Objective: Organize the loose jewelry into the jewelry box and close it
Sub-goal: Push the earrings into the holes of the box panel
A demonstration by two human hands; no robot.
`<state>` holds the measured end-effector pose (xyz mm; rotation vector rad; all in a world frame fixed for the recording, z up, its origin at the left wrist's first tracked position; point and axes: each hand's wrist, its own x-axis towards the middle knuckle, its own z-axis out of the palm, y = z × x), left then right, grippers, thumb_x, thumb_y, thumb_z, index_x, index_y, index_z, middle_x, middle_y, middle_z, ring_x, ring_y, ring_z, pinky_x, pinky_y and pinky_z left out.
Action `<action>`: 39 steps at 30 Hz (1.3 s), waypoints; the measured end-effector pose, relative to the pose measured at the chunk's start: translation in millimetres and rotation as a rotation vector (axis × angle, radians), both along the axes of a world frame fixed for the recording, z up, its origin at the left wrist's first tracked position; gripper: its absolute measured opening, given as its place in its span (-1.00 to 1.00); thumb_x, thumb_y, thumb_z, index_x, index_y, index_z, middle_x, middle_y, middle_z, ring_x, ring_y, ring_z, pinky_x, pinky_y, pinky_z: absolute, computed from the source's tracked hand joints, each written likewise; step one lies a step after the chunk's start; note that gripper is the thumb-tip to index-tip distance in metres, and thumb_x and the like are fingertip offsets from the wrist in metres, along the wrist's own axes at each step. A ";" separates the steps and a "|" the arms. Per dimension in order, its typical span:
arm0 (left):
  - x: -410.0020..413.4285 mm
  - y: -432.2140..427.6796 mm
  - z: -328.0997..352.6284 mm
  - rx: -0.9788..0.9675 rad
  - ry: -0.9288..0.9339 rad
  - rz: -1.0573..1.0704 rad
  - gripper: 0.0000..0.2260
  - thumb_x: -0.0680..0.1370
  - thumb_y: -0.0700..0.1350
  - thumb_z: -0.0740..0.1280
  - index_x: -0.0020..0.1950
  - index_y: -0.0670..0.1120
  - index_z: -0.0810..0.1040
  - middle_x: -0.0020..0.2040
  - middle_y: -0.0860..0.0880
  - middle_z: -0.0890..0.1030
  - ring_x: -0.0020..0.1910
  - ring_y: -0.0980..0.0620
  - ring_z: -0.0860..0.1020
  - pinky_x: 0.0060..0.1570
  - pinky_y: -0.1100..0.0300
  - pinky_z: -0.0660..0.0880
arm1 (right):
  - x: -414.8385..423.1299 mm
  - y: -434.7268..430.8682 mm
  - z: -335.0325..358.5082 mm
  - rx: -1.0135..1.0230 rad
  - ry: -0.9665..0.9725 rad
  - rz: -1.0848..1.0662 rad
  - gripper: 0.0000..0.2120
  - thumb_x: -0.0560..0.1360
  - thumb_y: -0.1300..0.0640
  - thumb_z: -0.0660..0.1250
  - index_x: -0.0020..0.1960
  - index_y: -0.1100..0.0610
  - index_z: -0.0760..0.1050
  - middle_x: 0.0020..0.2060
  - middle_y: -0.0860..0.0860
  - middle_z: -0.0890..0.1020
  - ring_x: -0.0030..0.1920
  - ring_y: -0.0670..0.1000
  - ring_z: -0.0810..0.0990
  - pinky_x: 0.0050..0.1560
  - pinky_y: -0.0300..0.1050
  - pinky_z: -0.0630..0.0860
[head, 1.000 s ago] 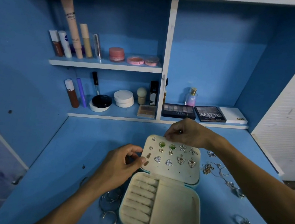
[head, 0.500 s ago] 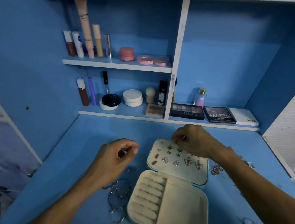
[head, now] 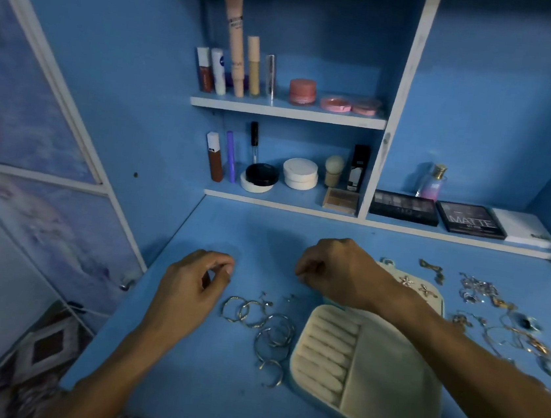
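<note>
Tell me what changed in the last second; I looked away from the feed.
The right hand came off the lid and moved left over the desk. The left hand drew left, away from the lid. Whether either pinches anything is unclear. The box stays open; hoops and loose jewelry unmoved.

The desk (head: 210, 407) is showing plain blue all over. The open jewelry box (head: 384, 386) is glowing cream inside, with a pale teal edge. The hoop earrings (head: 273, 337) are gleaming silver. The MATTE eyeshadow palette (head: 471, 220) is showing black with grey lettering, the jar (head: 302, 91) pink. The door panel (head: 22, 94) is wearing a cloudy lilac-and-blue print.
</note>
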<state>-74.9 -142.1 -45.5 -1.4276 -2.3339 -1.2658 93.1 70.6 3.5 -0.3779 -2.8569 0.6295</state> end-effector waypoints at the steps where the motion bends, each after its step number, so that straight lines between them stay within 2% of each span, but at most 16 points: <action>1: -0.3 -2.9 -1.6 -0.007 0.009 0.000 -0.90 0.55 -0.17 0.38 -0.05 0.02 0.64 -0.15 0.17 0.62 -0.21 0.09 0.59 -0.21 0.20 0.49 | -2.5 -3.7 -0.5 -0.003 -0.042 0.015 -0.87 0.48 0.13 0.44 -0.04 -0.07 0.70 -0.28 -0.33 0.50 -0.16 -0.22 0.52 0.00 -0.25 0.50; 4: -1.1 -6.2 -7.1 -0.019 0.008 0.006 -0.86 0.55 -0.26 0.42 -0.04 -0.01 0.66 -0.14 0.16 0.62 -0.21 0.09 0.58 -0.21 0.21 0.49 | -7.6 -9.6 -0.6 -0.018 -0.146 0.037 -0.88 0.46 0.09 0.46 -0.04 -0.10 0.70 -0.23 -0.31 0.57 -0.11 -0.21 0.56 0.04 -0.22 0.51; 6: -0.3 -5.9 -8.8 -0.006 0.003 0.010 -0.88 0.55 -0.23 0.41 -0.03 -0.01 0.65 -0.14 0.16 0.62 -0.23 0.08 0.58 -0.22 0.21 0.48 | -9.4 -11.7 -0.7 -0.005 -0.176 0.033 -0.87 0.46 0.08 0.46 -0.02 -0.10 0.70 -0.13 -0.25 0.66 -0.05 -0.19 0.58 0.09 -0.19 0.49; 11: 4.6 -2.0 -10.2 -0.023 0.006 -0.018 -0.89 0.57 -0.21 0.42 -0.03 0.01 0.65 -0.16 0.13 0.61 -0.28 0.08 0.55 -0.24 0.22 0.48 | -11.7 -16.6 -0.8 0.079 -0.221 0.038 -0.85 0.50 0.08 0.43 0.02 -0.13 0.69 0.04 -0.26 0.68 0.12 -0.17 0.55 0.25 -0.04 0.31; 14: 6.3 0.7 -10.1 -0.036 0.014 -0.026 -0.90 0.57 -0.19 0.42 -0.02 0.01 0.65 -0.17 0.13 0.59 -0.29 0.07 0.53 -0.26 0.20 0.49 | -13.6 -17.5 -0.9 0.114 -0.233 0.035 -0.85 0.50 0.11 0.41 0.00 -0.11 0.68 -0.01 -0.23 0.68 0.10 -0.14 0.55 0.26 0.00 0.30; 17: 9.0 4.2 -7.7 -0.038 0.020 -0.038 -0.90 0.57 -0.19 0.42 -0.01 0.01 0.65 -0.19 0.14 0.58 -0.28 0.09 0.54 -0.27 0.31 0.46 | -14.4 -16.3 -3.1 0.132 -0.236 0.063 -0.89 0.52 0.11 0.39 -0.02 -0.07 0.64 -0.08 -0.22 0.67 0.03 -0.16 0.55 0.23 0.01 0.28; 20: 12.2 8.8 -2.0 -0.032 0.007 -0.058 -0.91 0.57 -0.19 0.42 0.00 -0.01 0.67 -0.17 0.17 0.58 -0.27 0.12 0.55 -0.26 0.39 0.43 | -12.5 -13.2 -3.5 0.078 -0.194 0.049 -0.91 0.51 0.11 0.35 -0.04 -0.06 0.59 -0.15 -0.20 0.66 -0.04 -0.14 0.58 0.19 -0.03 0.33; 23: 17.3 17.9 5.3 -0.045 -0.004 -0.086 -0.91 0.58 -0.15 0.41 0.03 0.03 0.66 -0.15 0.18 0.59 -0.30 0.08 0.54 -0.27 0.38 0.42 | -4.8 -6.9 1.4 -0.044 -0.080 -0.013 -0.86 0.47 0.16 0.38 -0.07 -0.08 0.59 -0.27 -0.25 0.62 -0.18 -0.16 0.58 0.10 -0.08 0.50; 25: 23.5 29.3 9.6 -0.054 -0.019 -0.126 -0.91 0.58 -0.12 0.40 0.06 0.04 0.66 -0.12 0.18 0.60 -0.29 0.10 0.55 -0.24 0.37 0.44 | 8.0 -1.4 7.4 -0.108 0.013 -0.042 -0.83 0.47 0.22 0.40 -0.03 -0.03 0.64 -0.28 -0.29 0.61 -0.24 -0.21 0.59 -0.01 -0.23 0.54; 28: 34.0 53.2 13.9 -0.089 -0.063 -0.193 -0.87 0.61 -0.07 0.36 0.13 0.04 0.65 -0.06 0.17 0.61 -0.19 0.14 0.56 -0.14 0.34 0.48 | 37.6 7.9 13.9 -0.197 0.142 -0.119 -0.87 0.50 0.24 0.44 -0.02 0.04 0.68 -0.20 -0.18 0.70 -0.17 -0.21 0.65 -0.09 -0.42 0.49; 32: 51.3 89.4 18.1 -0.154 -0.084 -0.264 -0.82 0.64 -0.02 0.29 0.19 0.01 0.62 0.01 0.09 0.58 -0.08 0.18 0.55 0.02 0.22 0.49 | 81.2 18.1 8.5 -0.224 0.236 -0.240 -0.89 0.47 0.17 0.51 -0.05 -0.01 0.70 -0.22 -0.17 0.72 -0.17 -0.20 0.66 -0.09 -0.43 0.47; 34: 61.2 108.4 19.8 -0.226 -0.095 -0.278 -0.76 0.66 0.01 0.26 0.25 -0.04 0.60 0.05 0.03 0.55 0.00 0.09 0.55 0.13 0.13 0.47 | 97.4 17.5 3.1 -0.234 0.237 -0.251 -0.89 0.45 0.22 0.53 -0.08 0.04 0.71 -0.23 -0.22 0.71 -0.17 -0.24 0.65 -0.09 -0.46 0.45; 39: 75.9 135.6 17.9 -0.341 -0.141 -0.306 -0.73 0.67 0.05 0.22 0.25 -0.02 0.60 0.04 0.01 0.53 0.11 0.02 0.54 0.16 0.10 0.46 | 114.7 12.5 -9.0 -0.289 0.249 -0.285 -0.88 0.41 0.29 0.54 -0.13 0.09 0.73 -0.22 -0.21 0.72 -0.16 -0.28 0.65 -0.07 -0.43 0.50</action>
